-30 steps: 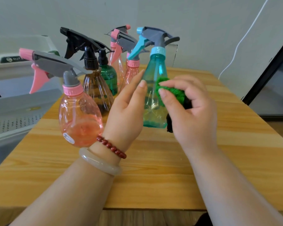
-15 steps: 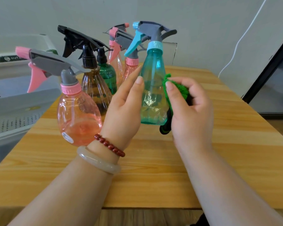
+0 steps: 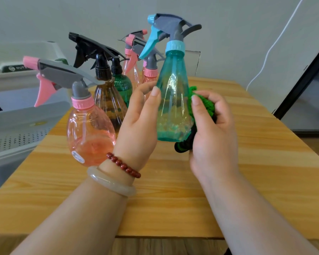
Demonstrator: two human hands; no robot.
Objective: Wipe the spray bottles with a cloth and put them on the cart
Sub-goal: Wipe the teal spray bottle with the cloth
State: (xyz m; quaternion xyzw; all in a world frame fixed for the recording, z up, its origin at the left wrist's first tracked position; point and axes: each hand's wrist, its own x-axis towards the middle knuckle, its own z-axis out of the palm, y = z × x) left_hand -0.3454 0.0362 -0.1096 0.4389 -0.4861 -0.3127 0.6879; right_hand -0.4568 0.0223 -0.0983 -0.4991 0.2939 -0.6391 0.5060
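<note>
Over the wooden table (image 3: 265, 162), the left hand (image 3: 138, 126) is gripping a teal bottle (image 3: 173, 100); the right hand (image 3: 214, 137) is clutching a green cloth (image 3: 203, 104) against it.

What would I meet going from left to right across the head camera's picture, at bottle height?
grey cart → near pink bottle → brown bottle → left hand → teal bottle → green cloth → right hand → black-framed panel
</note>
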